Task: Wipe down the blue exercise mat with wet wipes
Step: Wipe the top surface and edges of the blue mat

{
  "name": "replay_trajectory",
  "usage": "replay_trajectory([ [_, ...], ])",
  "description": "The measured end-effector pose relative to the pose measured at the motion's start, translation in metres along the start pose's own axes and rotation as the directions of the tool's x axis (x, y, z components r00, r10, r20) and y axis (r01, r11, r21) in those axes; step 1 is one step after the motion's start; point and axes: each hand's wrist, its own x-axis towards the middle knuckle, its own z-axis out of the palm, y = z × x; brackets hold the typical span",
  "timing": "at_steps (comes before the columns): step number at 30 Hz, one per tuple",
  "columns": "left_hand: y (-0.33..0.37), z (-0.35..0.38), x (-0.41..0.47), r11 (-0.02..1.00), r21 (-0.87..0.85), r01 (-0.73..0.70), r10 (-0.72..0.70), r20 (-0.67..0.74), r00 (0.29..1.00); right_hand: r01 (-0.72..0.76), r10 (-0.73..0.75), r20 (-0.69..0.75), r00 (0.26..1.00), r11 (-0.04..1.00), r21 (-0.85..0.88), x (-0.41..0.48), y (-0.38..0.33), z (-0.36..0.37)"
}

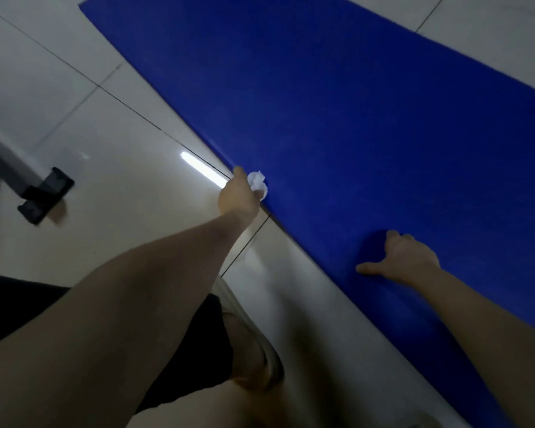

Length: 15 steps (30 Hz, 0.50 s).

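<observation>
The blue exercise mat [337, 112] lies flat on the pale tiled floor and runs diagonally from the top left to the bottom right. My left hand [238, 196] reaches out to the mat's near edge and grips a crumpled white wet wipe [258, 183], which touches the mat there. My right hand [405, 259] rests on the mat closer to me, thumb stretched out to the left and fingers bent down against the surface.
A grey metal leg with black feet [45, 193] stands on the floor at the left. My knee in dark shorts and a light shoe [254, 332] are on the tiles [121, 168] beside the mat's near edge.
</observation>
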Motion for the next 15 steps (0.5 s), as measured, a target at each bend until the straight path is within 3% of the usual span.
replay_trajectory([
  [4, -0.004, 0.015, 0.0, 0.977, 0.119, -0.18, 0.18, 0.012, 0.984, 0.023, -0.023, -0.004, 1.0, 1.0, -0.018, 0.001, -0.002, -0.001],
  [9, -0.007, 0.013, 0.001, 0.981, 0.086, -0.173, 0.175, -0.022, 0.984, 0.034, -0.034, 0.019, 0.999, 0.999, -0.02, 0.004, -0.004, -0.003],
  [12, -0.006, 0.011, 0.006, 0.995, -0.013, -0.1, 0.101, 0.073, 0.992, 0.033, -0.033, 0.011, 0.999, 0.999, -0.015, 0.005, -0.004, -0.003],
  [15, 0.0, 0.019, -0.018, 0.979, -0.064, -0.191, 0.2, 0.198, 0.96, 0.034, -0.034, 0.008, 0.999, 0.999, -0.003, 0.004, -0.004, -0.004],
])
